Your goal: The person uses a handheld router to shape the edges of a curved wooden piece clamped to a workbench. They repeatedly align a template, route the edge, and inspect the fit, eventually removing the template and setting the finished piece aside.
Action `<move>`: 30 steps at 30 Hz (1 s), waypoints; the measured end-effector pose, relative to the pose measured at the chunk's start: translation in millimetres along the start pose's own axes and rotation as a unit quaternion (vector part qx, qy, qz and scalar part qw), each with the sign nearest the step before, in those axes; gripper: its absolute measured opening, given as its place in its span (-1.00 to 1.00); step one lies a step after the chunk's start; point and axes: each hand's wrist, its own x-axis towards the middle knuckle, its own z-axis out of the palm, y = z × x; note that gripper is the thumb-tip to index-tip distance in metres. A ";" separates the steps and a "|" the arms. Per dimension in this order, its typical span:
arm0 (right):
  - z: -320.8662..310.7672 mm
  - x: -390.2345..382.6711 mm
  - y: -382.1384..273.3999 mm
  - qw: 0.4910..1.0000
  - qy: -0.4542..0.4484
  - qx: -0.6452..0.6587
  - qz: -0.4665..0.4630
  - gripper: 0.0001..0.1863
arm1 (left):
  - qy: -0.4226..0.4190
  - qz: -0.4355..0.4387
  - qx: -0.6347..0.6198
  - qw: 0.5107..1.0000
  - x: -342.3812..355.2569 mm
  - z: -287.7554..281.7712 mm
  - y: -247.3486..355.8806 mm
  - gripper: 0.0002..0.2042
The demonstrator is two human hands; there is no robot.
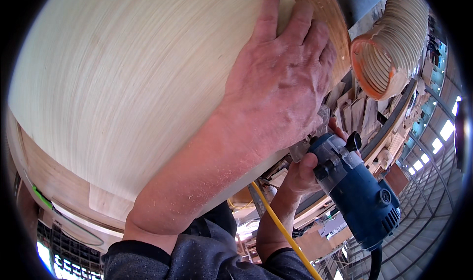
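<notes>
A large pale wood-grained panel spreads across the left and middle of the view. My left hand lies on it near its right edge, fingers stretched forward, the thumb out of sight. Wood dust clings to that forearm. Below and right of it, my right hand grips a blue trim router around its clear base, with the thumb on the near side and fingertips on the far side. The tool is tilted, its base end toward the panel's edge. Whether the bit touches wood is hidden behind my left hand.
A ribbed dust hose with an orange rim hangs at the upper right. Wood offcuts are heaped beyond the panel's edge. A yellow cord or hose runs past my right forearm, and a black power cord leaves the router.
</notes>
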 end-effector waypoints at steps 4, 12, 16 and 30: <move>-2.8 4.4 -1.4 1.000 -0.007 -0.018 -0.010 0.01 | -0.003 0.004 0.008 1.000 1.3 -1.5 3.9 -0.35; -0.4 7.7 -0.2 1.000 -0.014 -0.021 -0.017 -0.06 | -0.007 0.006 0.020 1.000 -0.5 -0.5 1.6 -0.30; 2.7 10.6 1.5 0.999 -0.010 -0.015 -0.038 -0.07 | -0.015 0.013 0.027 0.999 -1.5 -1.1 3.2 -0.27; -2.3 19.2 7.9 0.998 -0.039 -0.039 -0.038 -0.05 | 0.003 0.043 0.116 0.992 -7.6 16.7 -3.0 -0.19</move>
